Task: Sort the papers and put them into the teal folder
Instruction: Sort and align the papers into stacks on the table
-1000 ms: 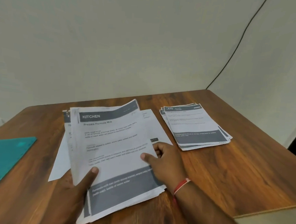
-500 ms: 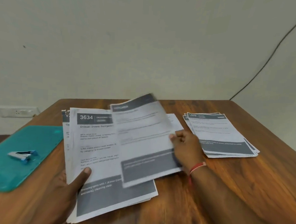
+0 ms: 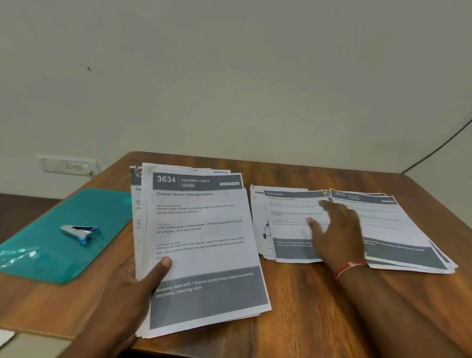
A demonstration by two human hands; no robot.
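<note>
A thick stack of printed papers [image 3: 198, 248] lies at the table's middle, topped by a sheet headed "3634 Dressing Table". My left hand [image 3: 139, 283] grips its lower left edge, thumb on top. To the right lies the "Kitchen" sheet [image 3: 287, 220] on a small pile, and my right hand [image 3: 336, 233] rests flat on it with fingers spread. Further right sits a fanned pile of papers [image 3: 401, 234]. The teal folder [image 3: 51, 232] lies flat at the left.
A small silver and blue staple remover [image 3: 80, 232] sits on the folder. The wooden table [image 3: 318, 306] ends at a wall behind. A wall socket [image 3: 68, 166] is at the back left, and a black cable [image 3: 450, 138] runs up the right wall.
My right hand lifted the "Kitchen" sheet off the main stack, carried it right and laid it on the table. The "3634" sheet is now on top. My left hand kept its grip.
</note>
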